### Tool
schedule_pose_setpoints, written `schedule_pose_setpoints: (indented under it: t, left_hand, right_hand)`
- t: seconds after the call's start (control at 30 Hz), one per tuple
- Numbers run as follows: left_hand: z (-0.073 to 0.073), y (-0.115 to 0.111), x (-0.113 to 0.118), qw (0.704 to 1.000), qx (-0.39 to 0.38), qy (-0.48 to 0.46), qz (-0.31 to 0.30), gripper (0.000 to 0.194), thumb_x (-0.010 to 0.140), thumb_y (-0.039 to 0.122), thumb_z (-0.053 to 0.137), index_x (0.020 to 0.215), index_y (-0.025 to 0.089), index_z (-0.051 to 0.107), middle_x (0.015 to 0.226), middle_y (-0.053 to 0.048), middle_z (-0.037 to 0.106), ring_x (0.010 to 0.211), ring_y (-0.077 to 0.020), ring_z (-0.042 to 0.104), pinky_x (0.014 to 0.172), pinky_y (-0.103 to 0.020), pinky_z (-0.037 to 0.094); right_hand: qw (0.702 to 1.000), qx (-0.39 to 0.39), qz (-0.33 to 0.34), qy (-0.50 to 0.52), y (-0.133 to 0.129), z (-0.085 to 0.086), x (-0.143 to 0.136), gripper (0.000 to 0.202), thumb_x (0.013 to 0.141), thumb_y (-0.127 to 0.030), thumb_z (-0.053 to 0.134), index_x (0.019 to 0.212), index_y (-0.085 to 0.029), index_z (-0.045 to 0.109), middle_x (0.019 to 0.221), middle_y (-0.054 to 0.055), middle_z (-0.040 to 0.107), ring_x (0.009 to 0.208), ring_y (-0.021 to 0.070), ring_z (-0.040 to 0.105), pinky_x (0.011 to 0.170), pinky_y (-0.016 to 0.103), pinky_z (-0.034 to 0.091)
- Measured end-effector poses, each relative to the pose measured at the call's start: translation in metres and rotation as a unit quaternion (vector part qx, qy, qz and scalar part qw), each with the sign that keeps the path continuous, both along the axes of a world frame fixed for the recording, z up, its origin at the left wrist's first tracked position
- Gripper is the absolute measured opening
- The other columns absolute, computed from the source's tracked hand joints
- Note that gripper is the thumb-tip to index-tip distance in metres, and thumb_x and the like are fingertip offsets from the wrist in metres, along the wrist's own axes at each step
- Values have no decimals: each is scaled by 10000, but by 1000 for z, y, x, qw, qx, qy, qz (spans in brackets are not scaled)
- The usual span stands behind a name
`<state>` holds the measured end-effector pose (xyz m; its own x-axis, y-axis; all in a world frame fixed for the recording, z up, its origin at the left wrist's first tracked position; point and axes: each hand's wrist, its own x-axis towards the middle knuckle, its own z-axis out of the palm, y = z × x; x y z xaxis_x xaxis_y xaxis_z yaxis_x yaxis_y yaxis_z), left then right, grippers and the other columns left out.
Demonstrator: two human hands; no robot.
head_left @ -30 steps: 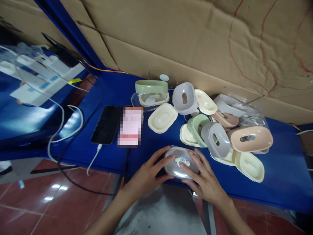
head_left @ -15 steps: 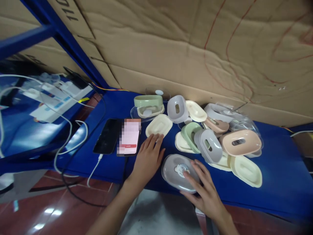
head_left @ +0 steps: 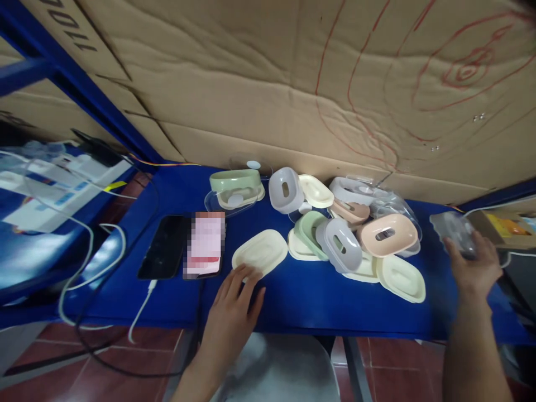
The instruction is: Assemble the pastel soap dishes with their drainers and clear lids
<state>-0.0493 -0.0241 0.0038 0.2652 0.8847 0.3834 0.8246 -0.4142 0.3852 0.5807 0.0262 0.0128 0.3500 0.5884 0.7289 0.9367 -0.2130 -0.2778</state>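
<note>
The fingers of my left hand (head_left: 237, 301) lie stretched over the near edge of a cream oval tray (head_left: 263, 248), with the thumb apart from it. Far to the right, my right hand (head_left: 475, 265) grips a grey oval box with a clear lid (head_left: 454, 231), blurred by motion, above the table's right end. Between my hands lie a green oval shell (head_left: 310, 234), a lilac shell with a slot (head_left: 341, 245) and a peach shell (head_left: 389, 235). Another cream tray (head_left: 402, 278) sits in front of them.
Behind stand a green box part (head_left: 235, 181), an upright lilac shell (head_left: 286, 191) and clear lids (head_left: 391, 204). Two phones (head_left: 163, 245) and a white cable (head_left: 142, 307) lie at left, near a power strip (head_left: 62, 192). Cardboard (head_left: 251, 84) walls the blue table's (head_left: 301, 307) back.
My right hand has carried the grey box from the front middle to the far right. The cream tray under my left fingers has slid nearer to me. The view has shifted.
</note>
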Motion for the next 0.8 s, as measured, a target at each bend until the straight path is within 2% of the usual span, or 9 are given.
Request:
schedule_pose_setpoints:
  t: [0.13,0.3,0.37,0.43,0.47,0.53,0.6,0.67,0.8]
  left_hand:
    - [2,-9,-6,1000,-16,-11,-15,141,1099,251,540,1216,209,607,1280,-133,672,1253,-328,687,1025,-559,638]
    - [3,-15,-9,999,-9,-26,-35,49,1071,214,594,1118,206,608,1218,-117,683,1220,-310,701,1032,-525,631]
    - [6,-16,-8,998,-8,-28,-64,32,1061,189,608,1088,205,613,1158,-98,698,1192,-293,712,1041,-506,618]
    - [10,-15,-3,994,-21,-28,-104,45,1055,163,612,1051,208,613,1107,-79,710,1166,-278,717,1025,-483,608]
    - [12,-15,0,991,-30,-27,-127,54,1057,157,608,1039,207,615,1096,-74,715,1156,-274,717,1014,-477,604]
    - [14,-14,10,984,-51,-25,-170,64,1065,153,593,1043,204,625,1102,-72,727,1154,-272,714,1015,-480,593]
    - [14,-13,19,976,-66,-25,-207,74,1071,151,580,1068,196,638,1116,-72,736,1164,-269,712,1048,-493,581]
    - [12,-13,27,970,-70,-26,-231,82,1073,150,578,1097,187,647,1113,-70,738,1173,-265,708,1075,-497,575]
    - [6,-16,25,974,-29,-32,-223,151,1055,134,600,1181,191,659,1228,-109,689,1227,-271,667,1054,-479,603]
  right_hand:
    - [999,-35,10,-7,7,-24,3,756,749,-832,765,1145,-188,800,1178,230,721,1144,482,700,893,655,526]
    - [998,-51,24,-29,-7,-11,-22,802,817,-792,741,1301,-152,758,1273,316,703,1321,527,617,948,681,481]
    - [998,-36,46,-31,-28,-1,-64,761,937,-706,658,1429,-126,684,1318,327,696,1331,497,632,1010,649,486]
    - [992,-47,115,2,-50,7,-130,493,1058,-503,565,1445,-223,686,1309,224,737,1243,385,703,1014,541,532]
    - [979,-78,191,9,-58,10,-166,422,1045,-442,615,1408,-248,706,1272,179,759,1188,359,726,985,512,556]
    - [942,-144,301,-15,-65,13,-235,500,989,-404,737,1458,-252,656,1284,145,758,1187,350,717,994,508,552]
    - [934,-155,320,-40,-58,14,-283,567,981,-359,767,1507,-224,604,1311,147,752,1190,338,713,1000,499,538]
    - [938,-128,321,-44,-49,14,-308,506,988,-236,752,1478,-236,625,1249,115,779,1139,299,733,996,474,532]
    - [940,-51,338,0,-54,19,-323,498,936,-61,746,1398,-238,689,1162,84,806,1093,267,751,995,460,540]
